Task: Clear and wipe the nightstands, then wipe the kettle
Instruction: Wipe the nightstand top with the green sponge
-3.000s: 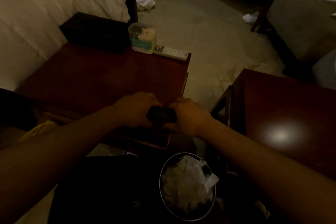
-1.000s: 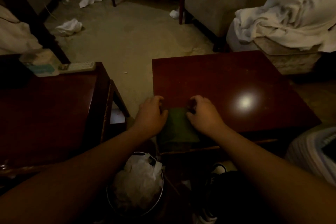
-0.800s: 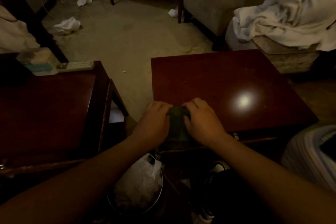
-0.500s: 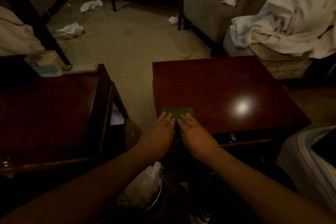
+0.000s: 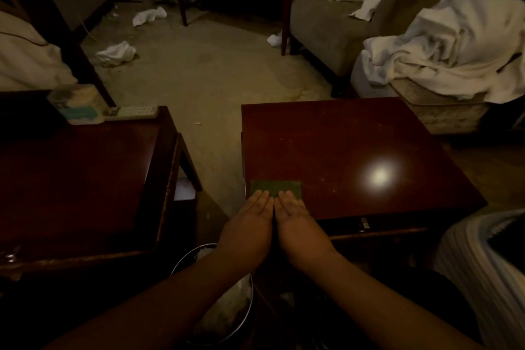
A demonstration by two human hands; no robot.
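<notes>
Green cloth (image 5: 275, 188): folded flat at the near left corner of the right nightstand (image 5: 341, 150) counter. Left hand (image 5: 250, 224) and right hand (image 5: 295, 221): side by side and touching, grip spread flat, straight fingers pressing the cloth's near edge. Left nightstand (image 5: 85, 179): tissue pack (image 5: 76, 108) and remote (image 5: 133, 112) at far edge; waste bin (image 5: 216, 307) on floor, near, between the counters.

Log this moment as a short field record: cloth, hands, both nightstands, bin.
cloth: folded green cloth, flat at near left corner of right dark red wooden nightstand
left hand: flat, fingers straight on cloth
right hand: flat beside the left, fingers on cloth
left dark red wooden nightstand: bears white remote control, clear plastic tub
round metal bin: holds crumpled paper
</notes>
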